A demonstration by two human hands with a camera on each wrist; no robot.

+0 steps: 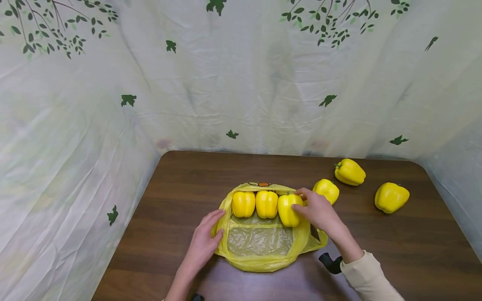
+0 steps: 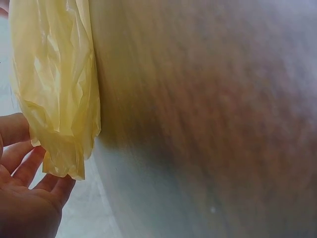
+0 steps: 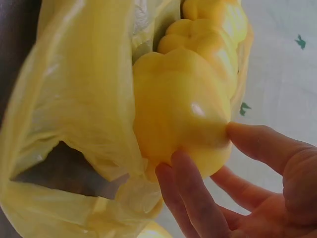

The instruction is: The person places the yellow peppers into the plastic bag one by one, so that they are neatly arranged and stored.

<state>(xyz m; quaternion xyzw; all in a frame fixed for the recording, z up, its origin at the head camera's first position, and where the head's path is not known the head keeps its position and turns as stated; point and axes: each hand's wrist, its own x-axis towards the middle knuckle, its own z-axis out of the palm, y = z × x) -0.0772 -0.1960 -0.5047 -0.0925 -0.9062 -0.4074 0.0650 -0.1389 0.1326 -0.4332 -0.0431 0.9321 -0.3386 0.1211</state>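
A yellow plastic bag (image 1: 260, 240) lies on its side with its mouth facing me. Inside, two yellow bell peppers (image 1: 243, 204) (image 1: 266, 204) stand side by side along the back. My right hand (image 1: 318, 209) grips a third yellow bell pepper (image 1: 289, 210) at the right of that row, thumb and fingers on its outer end; the right wrist view has this pepper (image 3: 181, 106) up close, the bag's side beside it. At the bag's left edge, my left hand (image 1: 205, 240) holds the thin plastic (image 2: 59, 99) between thumb and fingers.
Three more yellow bell peppers sit on the right of the brown table (image 1: 180, 179): one pepper (image 1: 326, 190) just behind my right hand, another (image 1: 350, 172) farther back, a third (image 1: 391, 197) farthest right. A bag handle loop (image 1: 319, 238) spreads below my right wrist. White leaf-patterned cloth (image 1: 241, 92) hangs behind.
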